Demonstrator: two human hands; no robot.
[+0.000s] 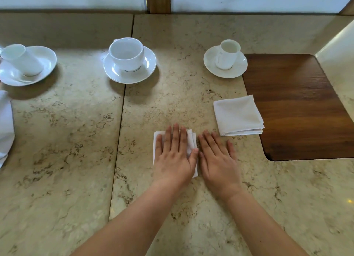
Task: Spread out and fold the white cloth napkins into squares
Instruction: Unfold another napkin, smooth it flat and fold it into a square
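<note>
A small folded white napkin (pixel 192 140) lies on the marble table (pixel 76 140), mostly covered by my left hand (pixel 173 156), which presses flat on it with straight fingers. My right hand (pixel 218 158) lies flat on the bare table just right of that napkin, fingers straight, its thumb side next to the cloth's edge. A second white napkin (pixel 238 115), folded into a square, rests to the upper right, its right edge over a dark wooden inlay. At the far left edge more white cloth (pixel 4 125) lies crumpled and partly out of view.
Three white cups on saucers stand across the back: left (pixel 24 64), middle (pixel 129 61), right (pixel 226 59). The dark wooden inlay (pixel 298 106) fills the right side. A seam (pixel 119 131) runs down the table left of my hands.
</note>
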